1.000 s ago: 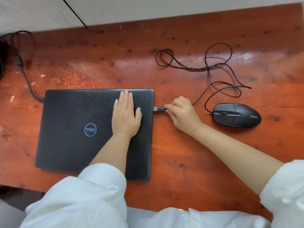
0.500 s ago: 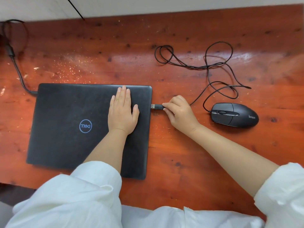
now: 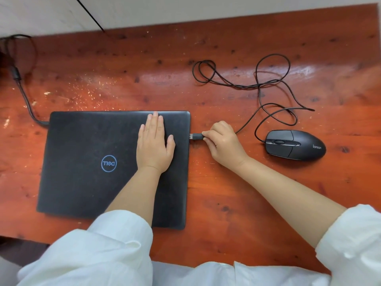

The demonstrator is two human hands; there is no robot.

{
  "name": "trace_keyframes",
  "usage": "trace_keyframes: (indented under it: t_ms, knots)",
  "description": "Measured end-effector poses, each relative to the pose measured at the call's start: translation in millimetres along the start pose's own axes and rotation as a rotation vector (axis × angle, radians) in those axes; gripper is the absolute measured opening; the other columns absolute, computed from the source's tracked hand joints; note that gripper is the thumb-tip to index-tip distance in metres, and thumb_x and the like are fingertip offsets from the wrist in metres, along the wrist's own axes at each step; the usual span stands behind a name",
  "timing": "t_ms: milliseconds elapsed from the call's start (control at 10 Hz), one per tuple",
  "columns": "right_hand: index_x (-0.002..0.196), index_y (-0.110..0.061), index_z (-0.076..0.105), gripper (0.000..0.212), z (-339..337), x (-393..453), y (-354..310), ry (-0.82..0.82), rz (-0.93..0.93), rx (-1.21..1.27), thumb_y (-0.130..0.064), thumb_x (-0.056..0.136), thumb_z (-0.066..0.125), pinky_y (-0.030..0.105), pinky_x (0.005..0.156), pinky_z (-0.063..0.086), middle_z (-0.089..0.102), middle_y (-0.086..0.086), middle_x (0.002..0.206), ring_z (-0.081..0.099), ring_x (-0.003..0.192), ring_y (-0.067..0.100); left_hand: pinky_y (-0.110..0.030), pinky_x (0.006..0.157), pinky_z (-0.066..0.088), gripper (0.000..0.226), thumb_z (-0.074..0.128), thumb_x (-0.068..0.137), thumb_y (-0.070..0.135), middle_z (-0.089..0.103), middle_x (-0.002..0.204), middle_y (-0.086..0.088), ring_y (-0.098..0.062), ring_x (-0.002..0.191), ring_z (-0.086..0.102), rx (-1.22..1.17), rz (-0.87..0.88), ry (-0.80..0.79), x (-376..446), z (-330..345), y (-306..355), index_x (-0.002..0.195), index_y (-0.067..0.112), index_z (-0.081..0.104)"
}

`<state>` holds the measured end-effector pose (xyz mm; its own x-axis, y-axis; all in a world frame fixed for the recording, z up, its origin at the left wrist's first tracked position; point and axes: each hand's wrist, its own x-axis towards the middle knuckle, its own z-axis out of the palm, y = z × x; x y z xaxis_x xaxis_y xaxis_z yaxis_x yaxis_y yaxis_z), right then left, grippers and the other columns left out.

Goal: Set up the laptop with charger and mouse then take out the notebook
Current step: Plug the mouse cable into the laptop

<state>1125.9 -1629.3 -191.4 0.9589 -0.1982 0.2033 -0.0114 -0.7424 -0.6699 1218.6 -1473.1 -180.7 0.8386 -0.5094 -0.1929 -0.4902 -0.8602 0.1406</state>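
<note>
We judge the small black USB plug with its metal tip [image 3: 195, 136] light and rigid, best pinched on its moulded plastic body just behind the metal, as our right hand [image 3: 223, 144] pinches it now between thumb and fingertips. The tip sits right at the right side of the closed matt black laptop [image 3: 86, 162], touching or almost touching it; whether it has entered a port we cannot tell. The thin black mouse cord [image 3: 268, 83] is limp and lies in loose loops toward the far edge of the glossy red-brown wooden desk [image 3: 247, 213], so it should trail without dragging.

The laptop looks flat, stiff and fairly heavy, yet it could slide on the glossy wood when pushed from the side. Our left hand [image 3: 154, 143] lies spread and flat on its lid near the far right corner, gripping nothing. The black corded mouse [image 3: 295, 145] rests beyond our right hand, toward the desk's right edge. A thick black charger cable [image 3: 26, 102] meets the laptop's far left corner.
</note>
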Motion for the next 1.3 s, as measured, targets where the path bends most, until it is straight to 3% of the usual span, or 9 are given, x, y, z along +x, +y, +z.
trace_keyframes:
  t_ms: [400, 500, 600, 700, 800, 900, 1000, 1100, 1300]
  knots:
    - [0.071, 0.012, 0.068, 0.016, 4.5, 2.3, -4.5, 0.015, -0.007, -0.025, 0.02, 0.059, 0.073, 0.04, 0.055, 0.051, 0.062, 0.025, 0.059, 0.061, 0.058, 0.039, -0.036, 0.118, 0.005, 0.055, 0.04, 0.095, 0.019, 0.018, 0.154, -0.014, -0.024, 0.144, 0.011, -0.031, 0.009, 0.016, -0.8, 0.1, 0.7, 0.142, 0.0, 0.02]
    - [0.082, 0.011, 0.068, 0.011, -2.1, 7.9, -10.5, -0.088, 0.1, -0.022, 0.013, 0.072, 0.066, 0.044, 0.069, 0.049, 0.066, 0.027, 0.076, 0.06, 0.078, 0.041, -0.036, 0.118, 0.005, 0.054, 0.039, 0.095, 0.019, 0.018, 0.154, -0.014, -0.024, 0.144, 0.011, -0.033, 0.014, 0.021, -0.4, -0.4, 0.6, 0.142, 0.0, 0.02]
    - [0.092, 0.006, 0.068, 0.015, -20.1, 6.8, -13.5, -0.139, 0.053, -0.028, 0.004, 0.078, 0.063, 0.044, 0.079, 0.046, 0.068, 0.023, 0.092, 0.059, 0.092, 0.038, -0.039, 0.118, 0.006, 0.053, 0.041, 0.095, 0.017, 0.019, 0.154, -0.016, -0.027, 0.144, 0.012, -0.048, 0.015, 0.029, -1.8, -1.1, 0.7, 0.141, -0.002, 0.022]
    - [0.09, 0.004, 0.067, 0.017, -49.8, -16.1, -8.0, 0.177, -0.101, -0.056, -0.003, 0.077, 0.06, 0.038, 0.071, 0.043, 0.068, 0.021, 0.08, 0.06, 0.08, 0.031, -0.038, 0.118, 0.006, 0.053, 0.04, 0.095, 0.018, 0.018, 0.154, -0.016, -0.026, 0.144, 0.011, -0.048, 0.018, 0.023, -1.0, -1.1, 0.0, 0.141, -0.002, 0.022]
    - [0.1, -0.005, 0.052, 0.028, -76.2, -44.9, 11.2, 0.372, -0.003, -0.186, -0.017, 0.076, 0.059, 0.038, 0.076, 0.034, 0.062, 0.018, 0.094, 0.046, 0.09, 0.025, -0.039, 0.118, 0.007, 0.053, 0.039, 0.095, 0.018, 0.018, 0.154, -0.016, -0.027, 0.144, 0.011, -0.052, 0.023, 0.03, -1.8, -0.7, -0.3, 0.141, -0.002, 0.022]
    - [0.108, 0.0, 0.055, 0.057, -92.6, -68.7, 33.1, 0.133, 0.335, -0.348, -0.029, 0.065, 0.078, 0.044, 0.094, 0.029, 0.06, 0.027, 0.108, 0.048, 0.108, 0.036, -0.039, 0.118, 0.006, 0.053, 0.039, 0.095, 0.018, 0.018, 0.154, -0.016, -0.026, 0.144, 0.011, -0.053, 0.026, 0.034, -2.8, 0.0, -0.6, 0.142, -0.002, 0.021]
    - [0.12, -0.008, 0.055, 0.062, -98.2, -77.6, 39.9, -0.124, 0.563, -0.395, -0.024, 0.066, 0.081, 0.052, 0.107, 0.02, 0.051, 0.016, 0.128, 0.041, 0.122, 0.034, -0.038, 0.118, 0.006, 0.053, 0.038, 0.096, 0.019, 0.017, 0.155, -0.015, -0.026, 0.144, 0.01, -0.06, 0.033, 0.04, -2.5, 0.0, -0.4, 0.142, -0.001, 0.021]
    - [0.126, -0.021, 0.053, 0.061, -98.4, -76.6, 31.6, -0.235, 0.533, -0.426, -0.022, 0.071, 0.077, 0.047, 0.1, 0.029, 0.048, 0.013, 0.132, 0.039, 0.122, 0.033, -0.038, 0.118, 0.007, 0.053, 0.038, 0.095, 0.019, 0.017, 0.155, -0.016, -0.026, 0.144, 0.011, -0.071, 0.044, 0.05, -3.1, -0.3, -0.4, 0.142, -0.002, 0.022]
    - [0.128, -0.027, 0.051, 0.059, -45.4, -76.7, -34.3, 0.027, 0.763, -0.427, -0.046, 0.074, 0.068, 0.042, 0.088, 0.036, 0.052, 0.016, 0.111, 0.05, 0.103, 0.034, -0.038, 0.118, 0.007, 0.054, 0.039, 0.095, 0.021, 0.018, 0.154, -0.016, -0.026, 0.144, 0.011, -0.115, 0.093, 0.059, -4.9, -3.1, -3.1, 0.141, -0.003, 0.022]
